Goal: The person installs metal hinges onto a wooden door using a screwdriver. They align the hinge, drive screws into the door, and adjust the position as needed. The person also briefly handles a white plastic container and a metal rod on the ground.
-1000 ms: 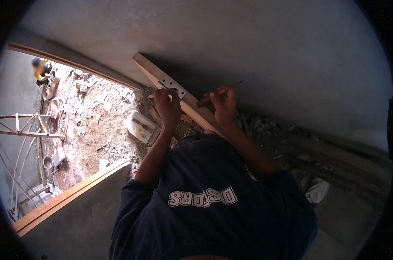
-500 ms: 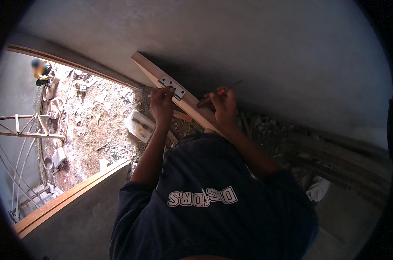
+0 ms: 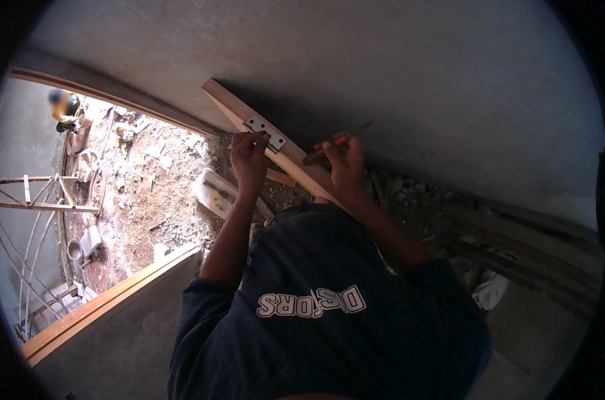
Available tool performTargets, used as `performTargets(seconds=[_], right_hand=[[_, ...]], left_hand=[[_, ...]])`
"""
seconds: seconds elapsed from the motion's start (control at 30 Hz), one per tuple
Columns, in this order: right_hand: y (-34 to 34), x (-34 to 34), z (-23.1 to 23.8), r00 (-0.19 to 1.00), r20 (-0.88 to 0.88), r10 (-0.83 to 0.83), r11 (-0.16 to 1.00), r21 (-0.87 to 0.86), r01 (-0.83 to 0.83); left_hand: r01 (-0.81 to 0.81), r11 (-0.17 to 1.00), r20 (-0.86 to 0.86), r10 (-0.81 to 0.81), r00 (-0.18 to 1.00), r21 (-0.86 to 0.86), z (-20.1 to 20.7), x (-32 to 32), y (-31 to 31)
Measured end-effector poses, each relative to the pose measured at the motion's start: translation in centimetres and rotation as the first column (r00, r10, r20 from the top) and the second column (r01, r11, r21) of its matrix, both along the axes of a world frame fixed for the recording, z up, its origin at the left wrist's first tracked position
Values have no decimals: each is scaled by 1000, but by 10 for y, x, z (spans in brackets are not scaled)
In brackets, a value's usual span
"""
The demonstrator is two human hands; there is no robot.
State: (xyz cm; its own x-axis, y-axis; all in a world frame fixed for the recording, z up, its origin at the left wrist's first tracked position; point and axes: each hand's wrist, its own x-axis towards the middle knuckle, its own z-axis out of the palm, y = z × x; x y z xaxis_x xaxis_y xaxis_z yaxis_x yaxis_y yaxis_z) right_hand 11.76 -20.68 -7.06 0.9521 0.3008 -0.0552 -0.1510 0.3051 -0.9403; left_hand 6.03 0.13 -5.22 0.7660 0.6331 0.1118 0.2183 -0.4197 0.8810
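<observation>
A pale wooden door edge or board (image 3: 230, 101) slants from upper left down to my body, standing close to the grey wall. On its narrow face lies a silvery butt hinge (image 3: 276, 138) with dark holes. My left hand (image 3: 250, 157) is closed in a pinch at the hinge's near side; what sits between the fingertips is too small to make out. Just right of the board, my right hand (image 3: 346, 163) grips a screwdriver (image 3: 316, 157). Its thick brownish end points toward the hinge, and its thin shaft sticks out the far way.
A wall (image 3: 409, 73) rises behind the board. Rubble (image 3: 409, 190) and long planks (image 3: 516, 240) lie right. At left, a wood-framed opening (image 3: 109, 293) shows littered dirt, a pale container (image 3: 214, 193), a wooden trestle (image 3: 42, 207) and a person (image 3: 64, 110) at the far end.
Both my hands stay nearly where they were, the left still at the hinge and the right still gripping the screwdriver. My left forearm has shifted very slightly.
</observation>
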Motion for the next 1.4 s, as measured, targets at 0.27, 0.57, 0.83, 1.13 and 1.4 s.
performTargets(seconds=[0.27, 0.57, 0.83, 1.13, 1.4], right_hand=[[4, -12, 20, 988, -129, 89, 996, 17, -88], [7, -5, -6, 999, 32, -43, 997, -64, 45], [-11, -5, -21, 915, 394, 88, 852, -506, 137], [-7, -8, -11, 998, -30, -62, 998, -27, 62], [-12, -6, -26, 997, 13, -82, 996, -28, 83]], left_hand=[[-31, 993, 68, 23, 997, 115, -14, -6, 2], [-10, 997, 81, 16, 997, -81, -15, -4, 4], [19, 999, 97, -23, 995, 45, -12, 1, 3], [-26, 995, 37, 23, 999, 96, -11, 2, 3], [1, 995, 22, -3, 1000, 103, -21, 3, 5]])
